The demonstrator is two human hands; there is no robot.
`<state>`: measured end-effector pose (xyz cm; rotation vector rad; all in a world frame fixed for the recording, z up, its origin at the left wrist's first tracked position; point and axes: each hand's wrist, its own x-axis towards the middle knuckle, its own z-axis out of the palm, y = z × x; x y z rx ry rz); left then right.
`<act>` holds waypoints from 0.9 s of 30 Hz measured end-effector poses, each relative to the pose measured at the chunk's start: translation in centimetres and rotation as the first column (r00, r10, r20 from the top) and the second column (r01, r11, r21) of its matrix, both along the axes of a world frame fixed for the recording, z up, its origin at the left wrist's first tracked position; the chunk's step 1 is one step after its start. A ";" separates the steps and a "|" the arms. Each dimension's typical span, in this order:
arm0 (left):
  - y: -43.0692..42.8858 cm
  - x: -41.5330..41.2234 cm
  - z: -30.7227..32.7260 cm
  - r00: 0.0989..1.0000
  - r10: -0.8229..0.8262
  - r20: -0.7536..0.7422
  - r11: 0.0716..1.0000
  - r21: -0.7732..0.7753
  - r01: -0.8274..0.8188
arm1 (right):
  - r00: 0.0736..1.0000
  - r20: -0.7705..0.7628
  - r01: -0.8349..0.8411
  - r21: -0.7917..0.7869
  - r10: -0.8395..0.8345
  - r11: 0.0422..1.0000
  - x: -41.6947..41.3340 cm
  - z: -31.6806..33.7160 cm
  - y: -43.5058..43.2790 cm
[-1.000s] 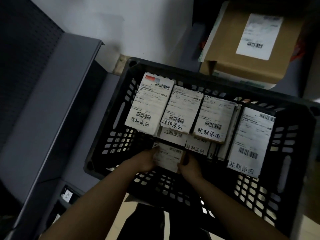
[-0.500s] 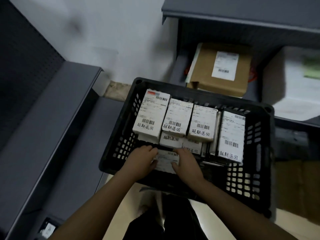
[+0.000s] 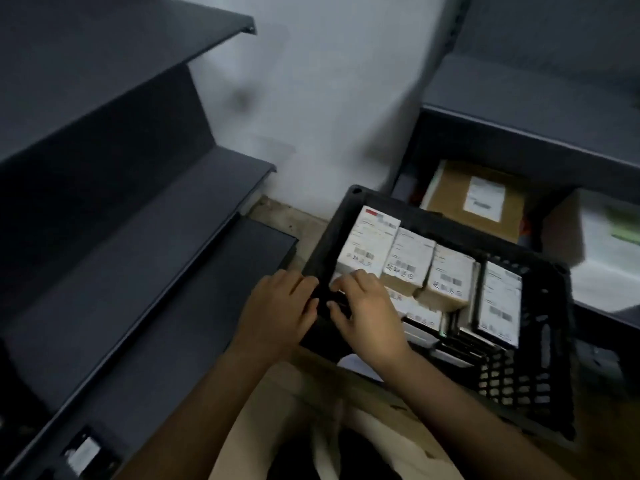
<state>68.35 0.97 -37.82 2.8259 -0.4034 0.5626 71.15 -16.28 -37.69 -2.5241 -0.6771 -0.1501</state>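
Crate (image 3: 540,375), black lattice plastic, right of centre: packed with labelled boxes (image 3: 410,258) standing in rows, none seen outside it. Unloading judged barely begun, nearly the whole lot left. Left hand (image 3: 280,306) lies against the crate's nine o'clock wall, fingers bent. Right hand (image 3: 370,317) rests on the boxes in its seven o'clock corner. Blur hides whether either hand holds anything. Grey shelves (image 3: 156,244) at nine o'clock. Brown carton (image 3: 460,202) and white carton (image 3: 595,251) at one o'clock. Tight packing may hinder lifting a single box.

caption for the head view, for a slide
Left hand and right hand at a corner of a black crate of labelled boxes, beside grey shelves
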 end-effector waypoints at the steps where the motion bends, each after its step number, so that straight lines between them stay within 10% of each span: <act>1: 1.0 -1.1 0.1 0.999 0.054 0.007 0.998 0.013 -0.054 | 0.998 0.000 -0.057 0.014 0.057 0.998 -0.2 0.4 1.2; 7: 4.5 -10.2 1.0 0.882 0.467 -0.067 0.880 0.130 -0.456 | 0.902 0.005 -0.430 0.071 0.431 0.900 -2.7 0.5 8.0; 14: 2.6 -25.2 1.2 0.477 0.872 -0.108 0.488 0.145 -0.860 | 0.587 -0.015 -0.803 0.114 0.810 0.584 -11.2 0.2 13.2; 27: -6.5 -51.6 2.6 -0.177 0.981 -0.075 -0.174 0.048 -0.984 | -0.046 -0.048 -0.996 0.073 0.998 -0.042 -37.2 1.7 15.6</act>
